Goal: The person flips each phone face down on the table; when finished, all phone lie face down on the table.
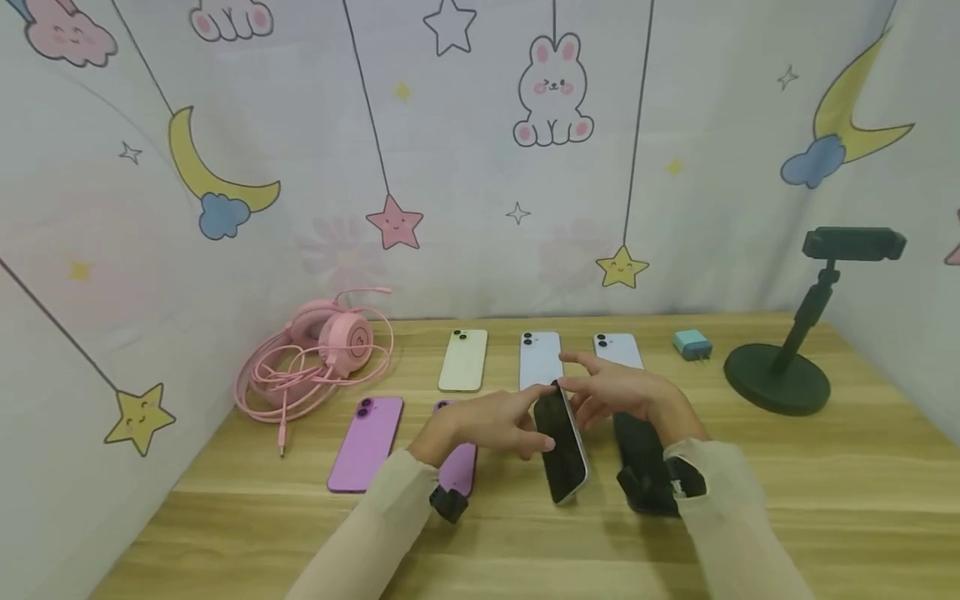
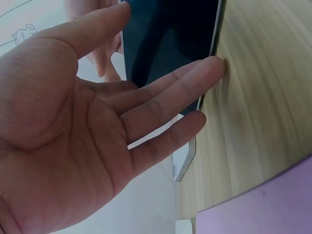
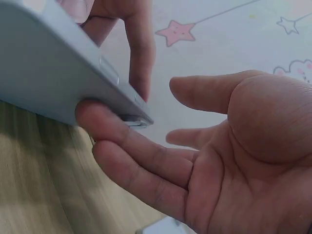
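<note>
A smartphone (image 1: 562,450) with a dark screen and a pale back (image 3: 44,63) stands tilted on the table between both hands. My left hand (image 1: 491,421) is on its screen side, fingers mostly straight; in the left wrist view they lie across the screen (image 2: 168,39) and lower edge. From behind, my right hand (image 1: 618,387) touches the pale back with two extended fingers (image 3: 100,119), its thumb standing away. A dark flat object (image 1: 648,475) lies under my right wrist. Beneath my left wrist is a purple phone (image 1: 459,468), partly hidden.
Another purple phone (image 1: 366,446) lies to the left. Behind are a cream phone (image 1: 462,360) and two pale phones, one left (image 1: 540,354) and one right (image 1: 618,348). Pink headphones (image 1: 348,343) sit at back left. A blue charger (image 1: 692,343) and black stand (image 1: 780,379) are at right.
</note>
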A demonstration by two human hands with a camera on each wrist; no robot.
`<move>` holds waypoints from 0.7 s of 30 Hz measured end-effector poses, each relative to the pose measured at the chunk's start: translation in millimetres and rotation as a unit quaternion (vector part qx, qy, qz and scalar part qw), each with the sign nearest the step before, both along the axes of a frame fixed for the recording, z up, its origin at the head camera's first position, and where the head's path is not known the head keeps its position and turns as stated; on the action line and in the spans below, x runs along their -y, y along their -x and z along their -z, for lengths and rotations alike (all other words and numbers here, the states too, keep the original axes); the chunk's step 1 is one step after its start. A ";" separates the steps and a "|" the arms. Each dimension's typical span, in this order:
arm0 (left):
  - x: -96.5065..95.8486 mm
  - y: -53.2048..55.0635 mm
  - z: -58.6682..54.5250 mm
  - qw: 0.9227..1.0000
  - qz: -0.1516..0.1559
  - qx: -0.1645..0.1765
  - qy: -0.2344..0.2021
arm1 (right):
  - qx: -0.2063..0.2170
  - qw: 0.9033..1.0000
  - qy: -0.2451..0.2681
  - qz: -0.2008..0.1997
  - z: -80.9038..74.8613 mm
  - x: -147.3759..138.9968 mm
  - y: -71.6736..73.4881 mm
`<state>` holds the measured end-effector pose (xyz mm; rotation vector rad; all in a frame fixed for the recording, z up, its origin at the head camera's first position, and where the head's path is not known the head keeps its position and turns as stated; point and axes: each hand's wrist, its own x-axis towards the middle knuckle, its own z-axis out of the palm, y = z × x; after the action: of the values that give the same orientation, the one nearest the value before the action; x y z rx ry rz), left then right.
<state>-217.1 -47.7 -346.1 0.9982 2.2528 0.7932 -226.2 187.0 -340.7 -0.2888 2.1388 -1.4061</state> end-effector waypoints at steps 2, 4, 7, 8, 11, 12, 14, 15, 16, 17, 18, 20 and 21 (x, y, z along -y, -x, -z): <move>-1.3 0.0 1.2 1.000 -0.002 0.013 -0.011 | 0.011 1.000 0.011 0.001 0.5 -0.2 -0.7; -2.5 0.3 2.6 0.999 -0.006 0.025 -0.022 | 0.014 1.000 0.021 0.000 0.7 0.0 -1.1; -3.2 1.3 3.7 0.999 -0.010 0.025 -0.029 | 0.011 0.999 0.030 -0.003 0.7 0.8 -1.4; -2.8 1.3 3.3 0.999 -0.010 0.023 -0.028 | 0.009 0.999 0.031 -0.004 0.7 1.3 -1.4; -0.7 0.7 2.3 0.999 -0.011 0.029 -0.031 | 0.015 0.999 0.035 -0.005 1.8 3.0 -1.9; 0.2 0.3 1.8 0.999 -0.012 0.033 -0.034 | 0.017 0.999 0.036 -0.005 2.4 3.6 -1.9; 1.6 -0.5 0.5 0.999 -0.009 0.037 -0.036 | 0.018 0.999 0.036 -0.007 3.2 4.4 -2.1; 2.0 -0.4 0.1 0.999 -0.008 0.037 -0.038 | 0.018 0.999 0.038 -0.008 3.4 4.7 -2.0; 2.2 -0.6 -0.6 0.999 -0.006 0.037 -0.039 | 0.018 0.999 0.038 -0.007 3.2 5.0 -1.9; 2.1 -0.5 -1.3 0.999 -0.005 0.036 -0.040 | 0.016 0.999 0.037 -0.008 2.9 5.1 -1.7; 2.1 -0.2 -1.9 0.999 -0.003 0.034 -0.039 | 0.014 0.999 0.037 -0.010 2.5 5.0 -1.6; 2.0 0.4 -2.4 0.999 0.001 0.031 -0.038 | 0.015 0.999 0.039 -0.013 2.0 5.1 -1.5; 2.0 0.8 -2.4 0.999 0.000 0.034 -0.039 | 0.017 0.999 0.039 -0.012 1.9 5.4 -1.4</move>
<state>-217.9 -49.7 -343.7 0.9930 2.1783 0.9081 -224.7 181.6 -342.6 -0.3166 2.0491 -1.4737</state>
